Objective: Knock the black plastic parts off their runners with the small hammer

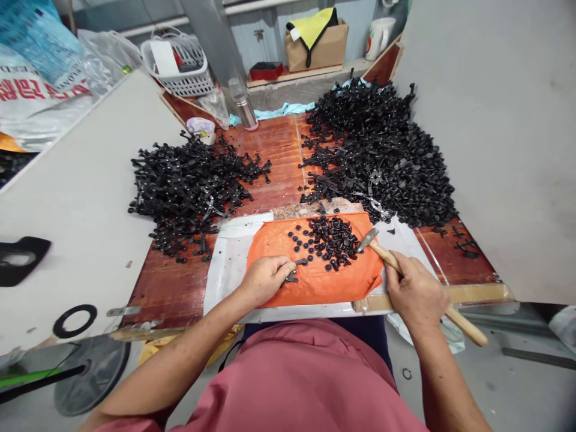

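My left hand [266,279] pinches a small black linkage part [291,276] at the left side of an orange cloth pad [324,287]. One end of that part lies beside a small black round piece. My right hand [416,291] is wrapped round the wooden handle of a hammer [380,249]. The hammer's metal head is over the right side of the pad, next to a loose heap of small black button-like pieces [337,239]. Several of these pieces lie scattered at the heap's left. The pad rests on a white sheet [229,255].
A heap of black linkage parts [184,186] covers the table's left; a larger heap [373,144] is at the right. Behind stand a steel flask [245,109], a white basket [180,69], a cardboard box [317,49] and a mug [379,39].
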The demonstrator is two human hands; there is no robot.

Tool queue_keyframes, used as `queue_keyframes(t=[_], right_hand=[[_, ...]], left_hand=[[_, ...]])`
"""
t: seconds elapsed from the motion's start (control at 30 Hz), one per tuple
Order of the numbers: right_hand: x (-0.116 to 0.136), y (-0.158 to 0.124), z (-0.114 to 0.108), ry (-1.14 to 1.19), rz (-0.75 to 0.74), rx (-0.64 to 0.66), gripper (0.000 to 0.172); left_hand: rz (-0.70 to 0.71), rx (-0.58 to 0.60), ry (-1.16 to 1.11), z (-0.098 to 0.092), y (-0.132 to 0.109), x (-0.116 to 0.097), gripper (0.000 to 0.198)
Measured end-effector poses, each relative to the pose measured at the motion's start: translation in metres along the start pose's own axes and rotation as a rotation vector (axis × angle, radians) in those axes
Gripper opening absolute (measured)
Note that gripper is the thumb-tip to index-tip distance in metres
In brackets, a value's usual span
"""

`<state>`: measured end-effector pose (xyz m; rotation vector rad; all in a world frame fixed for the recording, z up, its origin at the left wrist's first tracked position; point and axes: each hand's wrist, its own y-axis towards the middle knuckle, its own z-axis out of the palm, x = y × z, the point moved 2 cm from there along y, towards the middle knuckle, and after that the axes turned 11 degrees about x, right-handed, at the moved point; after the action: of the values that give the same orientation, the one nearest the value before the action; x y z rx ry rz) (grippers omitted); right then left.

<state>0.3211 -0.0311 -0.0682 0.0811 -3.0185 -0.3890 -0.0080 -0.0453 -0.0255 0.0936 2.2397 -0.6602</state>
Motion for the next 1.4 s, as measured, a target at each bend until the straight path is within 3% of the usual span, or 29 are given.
queue_keyframes(t=[0.13, 0.27, 0.5, 0.63, 0.73, 0.87, 1.07, 1.2, 1.33, 1.4], right_hand=[[0.000, 0.001, -0.009, 0.036, -0.022, 0.025, 0.033], [0.008, 0.000, -0.034, 0.209, -0.022, 0.100, 0.040], [0.063, -0.007, -0.077, 0.538, -0.327, 0.443, 0.048], [0.086, -0.010, -0.091, 0.577, -0.451, 0.422, 0.059], [0.093, -0.011, -0.086, 0.499, -0.470, 0.355, 0.064], [0.096, -0.011, -0.068, 0.311, -0.436, 0.419, 0.063], [0.093, -0.015, -0.066, 0.485, -0.443, 0.326, 0.064], [0.097, -0.017, -0.064, 0.411, -0.442, 0.425, 0.062], [0.096, -0.021, -0.063, 0.454, -0.433, 0.356, 0.066], [0.097, -0.022, -0.061, 0.362, -0.426, 0.376, 0.065]], left_hand=[[-0.013, -0.018, 0.033, 0.001, 0.003, 0.004, 0.041], [-0.033, -0.030, 0.103, 0.002, 0.004, 0.002, 0.042], [-0.041, -0.030, 0.154, -0.002, 0.003, -0.004, 0.041], [-0.020, -0.023, 0.153, -0.004, 0.004, -0.007, 0.041], [-0.019, -0.028, 0.172, -0.004, 0.004, -0.008, 0.040], [-0.013, -0.038, 0.227, -0.002, 0.005, -0.006, 0.039], [0.005, -0.039, 0.229, 0.001, 0.006, -0.004, 0.041], [-0.015, -0.046, 0.262, 0.002, 0.004, -0.004, 0.038], [-0.022, -0.038, 0.289, 0.002, 0.004, -0.005, 0.039], [-0.028, -0.035, 0.308, 0.002, 0.003, -0.006, 0.040]])
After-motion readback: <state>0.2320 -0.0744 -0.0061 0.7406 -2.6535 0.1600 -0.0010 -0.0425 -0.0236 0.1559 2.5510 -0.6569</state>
